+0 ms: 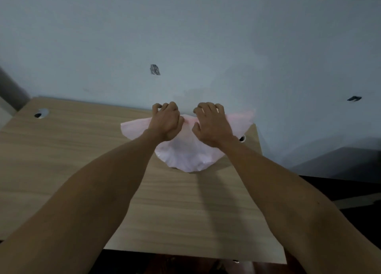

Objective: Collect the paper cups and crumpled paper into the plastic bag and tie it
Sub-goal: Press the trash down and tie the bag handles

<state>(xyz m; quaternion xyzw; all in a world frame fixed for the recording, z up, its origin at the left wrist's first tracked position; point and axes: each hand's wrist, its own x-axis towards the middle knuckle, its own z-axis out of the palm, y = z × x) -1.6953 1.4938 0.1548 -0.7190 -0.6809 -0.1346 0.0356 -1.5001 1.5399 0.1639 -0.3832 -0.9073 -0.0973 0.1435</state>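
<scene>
A: Light wood-grain desk (pixel 82 170), pale blue wall (pixel 185 26) behind. Cups, crumpled paper?

B: None visible. Pale pink thin plastic bag (pixel 185 156) lies at far edge. Left hand (pixel 168 122), right hand (pixel 212 123) curled, gripping its top.

A: Step?

B: Probably tying. Next: cross the ends, cinch.

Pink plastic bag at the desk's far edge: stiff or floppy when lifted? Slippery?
Probably floppy: the pink plastic bag spreads flat and wrinkled over the wooden desk, fanning out from where the left hand and right hand bunch it. Likely light, since it looks thin and translucent. Possibly slippery; the film looks smooth.
</scene>
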